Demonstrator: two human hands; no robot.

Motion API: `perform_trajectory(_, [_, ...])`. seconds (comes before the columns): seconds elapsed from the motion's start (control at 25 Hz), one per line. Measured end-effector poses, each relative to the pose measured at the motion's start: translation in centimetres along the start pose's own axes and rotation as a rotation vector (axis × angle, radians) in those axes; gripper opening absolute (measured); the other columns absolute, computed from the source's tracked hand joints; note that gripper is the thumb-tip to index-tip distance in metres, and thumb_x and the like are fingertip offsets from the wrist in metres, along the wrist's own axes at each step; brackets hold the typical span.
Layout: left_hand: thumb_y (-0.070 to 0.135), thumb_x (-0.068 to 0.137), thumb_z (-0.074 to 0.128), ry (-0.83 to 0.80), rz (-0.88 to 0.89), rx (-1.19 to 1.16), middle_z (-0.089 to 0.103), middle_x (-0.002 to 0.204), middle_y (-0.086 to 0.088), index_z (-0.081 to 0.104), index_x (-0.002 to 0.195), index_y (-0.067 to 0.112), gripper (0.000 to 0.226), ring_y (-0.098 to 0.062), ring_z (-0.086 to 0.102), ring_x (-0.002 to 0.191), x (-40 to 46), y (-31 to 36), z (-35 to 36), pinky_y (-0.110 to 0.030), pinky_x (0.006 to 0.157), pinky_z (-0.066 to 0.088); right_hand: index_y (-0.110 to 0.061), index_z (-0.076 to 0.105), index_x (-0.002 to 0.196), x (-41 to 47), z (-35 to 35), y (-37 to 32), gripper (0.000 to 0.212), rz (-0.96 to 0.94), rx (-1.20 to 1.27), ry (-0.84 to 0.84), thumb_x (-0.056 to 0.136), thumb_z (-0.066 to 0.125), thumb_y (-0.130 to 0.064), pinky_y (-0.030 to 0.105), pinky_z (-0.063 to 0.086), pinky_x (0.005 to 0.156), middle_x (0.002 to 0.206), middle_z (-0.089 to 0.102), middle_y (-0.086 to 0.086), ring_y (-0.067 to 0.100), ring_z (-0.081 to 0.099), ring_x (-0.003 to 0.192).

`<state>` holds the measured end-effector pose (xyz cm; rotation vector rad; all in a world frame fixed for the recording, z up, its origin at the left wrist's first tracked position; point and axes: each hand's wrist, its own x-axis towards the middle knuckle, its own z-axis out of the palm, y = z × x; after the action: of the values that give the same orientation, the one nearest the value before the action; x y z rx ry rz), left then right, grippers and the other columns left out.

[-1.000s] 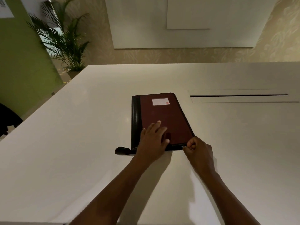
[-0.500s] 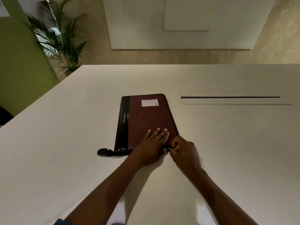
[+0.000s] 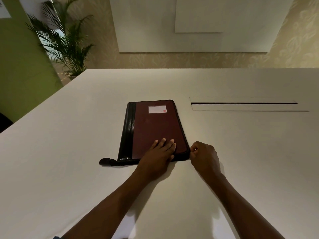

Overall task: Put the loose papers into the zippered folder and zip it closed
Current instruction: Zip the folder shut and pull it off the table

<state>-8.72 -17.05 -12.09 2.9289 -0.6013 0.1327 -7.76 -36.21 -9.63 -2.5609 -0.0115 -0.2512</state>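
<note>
A dark red zippered folder [image 3: 151, 125] with a black spine and a small white label lies closed and flat on the white table [image 3: 69, 152]. My left hand [image 3: 160, 154] presses flat on its near right part, fingers spread. My right hand [image 3: 203, 156] sits at the folder's near right corner, fingers pinched together where the zipper runs; the zipper pull itself is hidden inside the pinch. A black zipper tail [image 3: 106, 161] sticks out past the near left corner. No loose papers are in view.
A long cable slot with a flap [image 3: 245, 104] is set into the table to the right of the folder. A potted palm [image 3: 65, 45] stands beyond the table's far left corner, beside a green wall.
My right hand has moved along the folder's near edge from its middle to the near right corner. My left hand stays pressed on the cover. The view has shifted slightly.
</note>
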Motion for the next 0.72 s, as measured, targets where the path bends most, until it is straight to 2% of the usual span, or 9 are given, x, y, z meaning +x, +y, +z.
perform_trajectory(0.16, [0.029,0.104,0.030,0.018,0.005,-0.015,0.019,0.162,0.003,0.024,0.153,0.020,0.050,-0.025,0.011,0.150,-0.1,0.0,-0.1,-0.038,0.121,0.005,-0.017,0.070,0.078,1.6,0.2,0.4,0.015,-0.084,-0.033,-0.011,0.082,0.057,-0.012,0.022,0.035,0.049,0.075,0.068,0.001,0.019,0.058,0.063])
perform_trajectory(0.28, [0.028,0.105,0.032,0.033,0.017,-0.045,0.023,0.161,0.002,0.029,0.152,0.019,0.048,-0.025,0.015,0.150,0.0,0.1,-0.3,-0.037,0.121,0.008,-0.019,0.070,0.076,2.7,0.1,0.8,0.015,-0.122,-0.068,-0.070,0.082,0.058,-0.013,0.019,0.031,0.048,0.072,0.064,-0.003,0.016,0.056,0.063])
perform_trajectory(0.44, [0.027,0.105,0.033,0.076,0.028,-0.058,0.036,0.156,-0.002,0.037,0.148,0.016,0.045,-0.021,0.028,0.146,-0.2,0.5,-1.2,-0.032,0.117,0.021,-0.025,0.067,0.069,4.0,0.3,1.2,0.016,-0.136,-0.055,-0.120,0.077,0.060,-0.013,0.019,0.033,0.049,0.071,0.062,-0.008,0.015,0.058,0.065])
perform_trajectory(0.52, [0.031,0.104,0.036,0.124,0.038,-0.046,0.048,0.148,-0.004,0.046,0.143,0.014,0.044,-0.021,0.040,0.139,-0.4,0.9,-1.3,-0.033,0.110,0.034,-0.022,0.068,0.071,4.2,0.1,1.3,0.015,-0.155,-0.031,-0.150,0.078,0.059,-0.012,0.021,0.038,0.052,0.072,0.063,-0.007,0.015,0.059,0.068])
perform_trajectory(0.6, [0.040,0.099,0.043,0.191,0.060,-0.013,0.062,0.132,-0.002,0.058,0.130,0.016,0.042,-0.021,0.056,0.125,-0.4,1.3,-1.4,-0.036,0.096,0.048,-0.017,0.070,0.074,4.1,-0.2,1.5,0.015,-0.177,0.006,-0.162,0.080,0.059,-0.010,0.029,0.048,0.060,0.075,0.066,-0.005,0.016,0.061,0.072])
perform_trajectory(0.72, [0.043,0.085,0.063,0.308,0.058,0.003,0.069,0.111,0.004,0.064,0.109,0.021,0.032,-0.018,0.065,0.100,0.5,1.5,-1.0,-0.031,0.077,0.052,-0.017,0.069,0.075,3.9,-0.4,1.9,0.014,-0.205,0.053,-0.135,0.081,0.059,-0.009,0.035,0.054,0.067,0.076,0.067,-0.005,0.015,0.061,0.072])
